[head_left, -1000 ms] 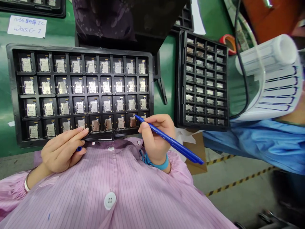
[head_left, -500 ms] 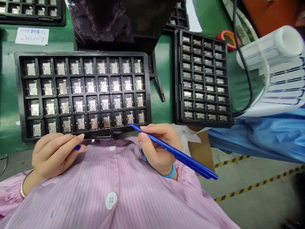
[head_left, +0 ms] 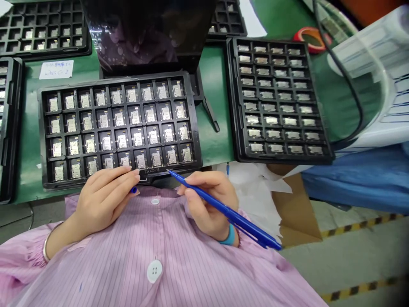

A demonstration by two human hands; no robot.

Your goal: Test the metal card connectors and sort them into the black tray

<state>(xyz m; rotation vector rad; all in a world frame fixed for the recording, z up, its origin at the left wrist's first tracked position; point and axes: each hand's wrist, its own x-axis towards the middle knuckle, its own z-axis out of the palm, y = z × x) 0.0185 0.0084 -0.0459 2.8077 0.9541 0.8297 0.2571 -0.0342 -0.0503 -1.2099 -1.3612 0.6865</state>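
Observation:
My right hand (head_left: 204, 215) grips a slim blue pen (head_left: 252, 229) between thumb and fingers, its bare tip by the front edge of a black compartment tray (head_left: 193, 123). A small metal part (head_left: 137, 139) sits in each compartment of that tray. Curled at the tray's front edge, my left hand (head_left: 100, 198) holds a blue pen cap (head_left: 133, 190), mostly covered by the fingers. Those fingers overlap the lower rim and hide a bit of the bottom row.
Another filled tray stack (head_left: 321, 128) stands on the right, and more trays (head_left: 19, 85) lie at the left. Behind the middle tray rises a dark glossy panel (head_left: 147, 34). A handwritten label (head_left: 56, 69), red tape roll (head_left: 312, 39) and black cable (head_left: 347, 72) are around.
The view has shifted, showing more on the left. My left hand has moved right along the tray with the cap. The pen tip has moved from a bottom-row part to the front edge.

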